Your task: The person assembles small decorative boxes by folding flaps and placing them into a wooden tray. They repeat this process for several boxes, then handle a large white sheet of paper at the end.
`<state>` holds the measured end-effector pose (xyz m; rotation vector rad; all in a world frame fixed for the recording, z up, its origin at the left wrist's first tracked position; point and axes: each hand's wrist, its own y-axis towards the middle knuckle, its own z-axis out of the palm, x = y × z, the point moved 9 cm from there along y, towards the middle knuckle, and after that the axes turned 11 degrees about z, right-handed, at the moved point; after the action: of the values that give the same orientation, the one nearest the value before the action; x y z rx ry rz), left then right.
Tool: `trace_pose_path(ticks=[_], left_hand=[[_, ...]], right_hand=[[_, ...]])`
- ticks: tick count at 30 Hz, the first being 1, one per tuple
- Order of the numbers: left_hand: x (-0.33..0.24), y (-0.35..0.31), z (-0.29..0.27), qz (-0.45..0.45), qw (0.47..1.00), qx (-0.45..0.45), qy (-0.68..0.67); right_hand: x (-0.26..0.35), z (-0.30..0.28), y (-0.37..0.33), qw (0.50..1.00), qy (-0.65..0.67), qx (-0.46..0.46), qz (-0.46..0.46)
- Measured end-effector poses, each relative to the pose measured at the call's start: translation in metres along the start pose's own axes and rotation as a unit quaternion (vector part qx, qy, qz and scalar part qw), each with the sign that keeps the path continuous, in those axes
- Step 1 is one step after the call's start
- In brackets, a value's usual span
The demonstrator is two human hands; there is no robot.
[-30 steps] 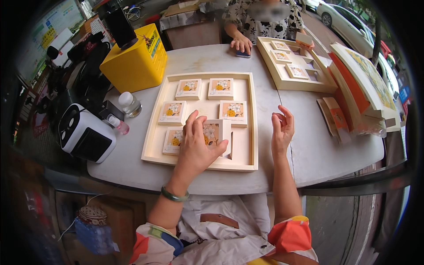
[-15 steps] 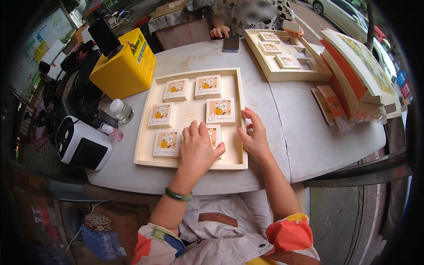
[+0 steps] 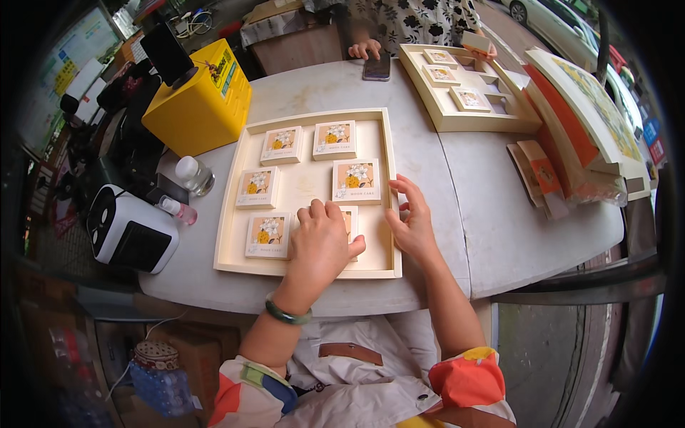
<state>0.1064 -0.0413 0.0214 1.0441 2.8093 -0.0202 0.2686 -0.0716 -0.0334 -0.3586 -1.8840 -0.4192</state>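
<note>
A shallow cream tray point(image 3: 310, 187) lies in front of me with several small square boxes in it, each printed with white and yellow flowers on peach. My left hand point(image 3: 319, 237) reaches over the box at the near right point(image 3: 350, 217), its fingers bent across the top and the thumb at the right side; the hand hides most of this box. Just above that one sits another flower box point(image 3: 356, 180). Beside the tray's right wall, my right hand point(image 3: 413, 222) has its thumb and fingers apart, the tips touching the rim.
Across the table a person's hand point(image 3: 364, 49) is at a phone point(image 3: 377, 67), near a second cream tray point(image 3: 485, 123). Paper bags point(image 3: 581, 118) stand at the right. Leftward are a yellow box point(image 3: 203, 103), a clear jar point(image 3: 194, 176), a pink bottle point(image 3: 178, 210) and a white device point(image 3: 132, 228).
Both my hands keep nearly the same places at the tray. The view has shifted slightly; the flower boxes stay where they were in the tray.
</note>
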Motion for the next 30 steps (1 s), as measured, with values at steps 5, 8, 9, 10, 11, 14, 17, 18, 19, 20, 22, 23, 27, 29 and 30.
trace_pose_path(ticks=[5,8,9,10,11,14,17,18,19,20,22,23,27,29,30], left_hand=[[0.002,-0.003,0.009,0.009,0.999,-0.042,-0.016],[0.005,-0.015,0.03,0.019,0.995,-0.097,0.026],[0.007,-0.019,0.034,0.019,0.992,-0.113,0.049],[0.007,-0.019,0.035,0.02,0.994,-0.104,0.027],[0.007,-0.019,0.035,0.021,0.995,-0.096,0.004],[-0.005,-0.025,0.006,0.073,0.991,-0.113,-0.024],[-0.017,-0.036,-0.006,0.134,0.985,-0.103,-0.04],[-0.019,-0.039,-0.005,0.152,0.983,-0.094,-0.046],[-0.017,-0.04,0.009,0.154,0.986,-0.051,-0.042],[-0.014,-0.041,0.017,0.152,0.987,-0.038,-0.048],[-0.013,-0.039,0.03,0.152,0.987,-0.011,-0.058],[-0.014,-0.038,0.028,0.148,0.988,-0.006,-0.047],[-0.01,-0.04,0.028,0.135,0.989,0.002,-0.055],[-0.014,-0.038,0.021,0.145,0.988,-0.018,-0.051],[-0.016,-0.035,0.016,0.149,0.987,-0.028,-0.049]], right_hand=[[-0.004,0.003,0.001,1.0,0.01,0.003,0.011],[-0.004,0.004,0.001,1.0,0.013,0.001,0.007],[-0.004,0.005,0.001,1.0,0.016,0.002,0.005],[-0.005,0.004,0.002,1.0,0.019,0.002,0.005],[-0.006,0.003,0.003,1.0,0.022,0.002,0.005],[-0.004,0.001,0.003,1.0,0.024,0.004,0.0],[-0.003,0.002,0.002,1.0,0.013,0.006,-0.004],[-0.003,0.002,0.002,1.0,0.009,0.005,-0.007],[-0.001,0.002,0.001,1.0,0.001,0.003,-0.011],[0.002,0.002,0.001,1.0,-0.004,0.003,-0.013],[0.001,0.001,0.0,1.0,-0.015,0.001,-0.006],[0.002,-0.001,0.001,1.0,-0.014,-0.004,-0.007],[0.003,0.0,0.0,1.0,-0.002,-0.009,-0.016],[0.001,0.0,0.0,1.0,0.001,-0.009,-0.027],[0.001,-0.001,0.002,0.999,0.004,-0.01,-0.03]])
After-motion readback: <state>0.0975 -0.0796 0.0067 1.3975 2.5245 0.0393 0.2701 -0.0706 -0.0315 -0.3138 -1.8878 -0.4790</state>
